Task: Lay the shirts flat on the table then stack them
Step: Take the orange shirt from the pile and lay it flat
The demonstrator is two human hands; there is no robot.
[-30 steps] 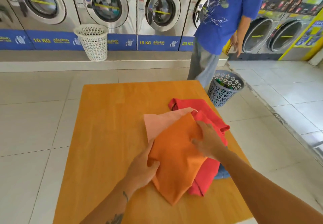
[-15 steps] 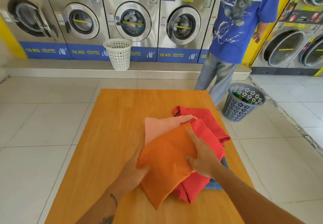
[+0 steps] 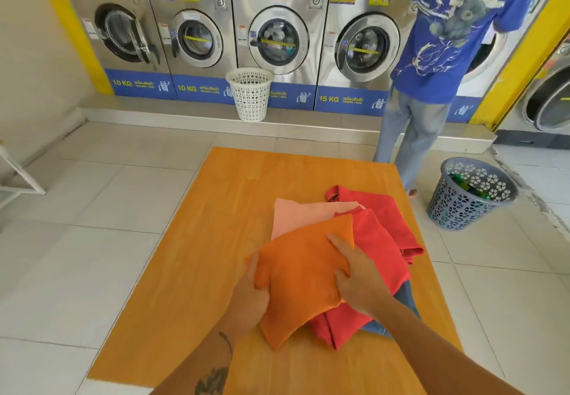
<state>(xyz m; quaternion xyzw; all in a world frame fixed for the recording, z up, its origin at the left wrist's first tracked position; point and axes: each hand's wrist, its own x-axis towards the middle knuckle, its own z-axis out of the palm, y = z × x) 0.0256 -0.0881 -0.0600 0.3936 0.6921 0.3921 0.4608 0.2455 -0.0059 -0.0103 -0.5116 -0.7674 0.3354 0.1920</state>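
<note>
An orange shirt (image 3: 303,274) lies on top of a heap of shirts on the right half of the wooden table (image 3: 234,197). My left hand (image 3: 251,297) grips its left edge and my right hand (image 3: 356,280) pinches its right side, bunching the cloth between them. Under it lie a pale pink shirt (image 3: 303,214), a red shirt (image 3: 382,228) and a bit of blue fabric (image 3: 402,302) that peeks out at the heap's near right.
A person in a blue shirt (image 3: 447,40) stands at the washing machines (image 3: 277,40) beyond the table's far right corner. A grey laundry basket (image 3: 472,194) sits on the floor to the right. A white basket (image 3: 249,94) stands by the machines.
Both hands have closed on the orange shirt and drawn its sides together, and the shirt has shifted slightly left. The view has tilted up and the person has stepped closer to the machines.
</note>
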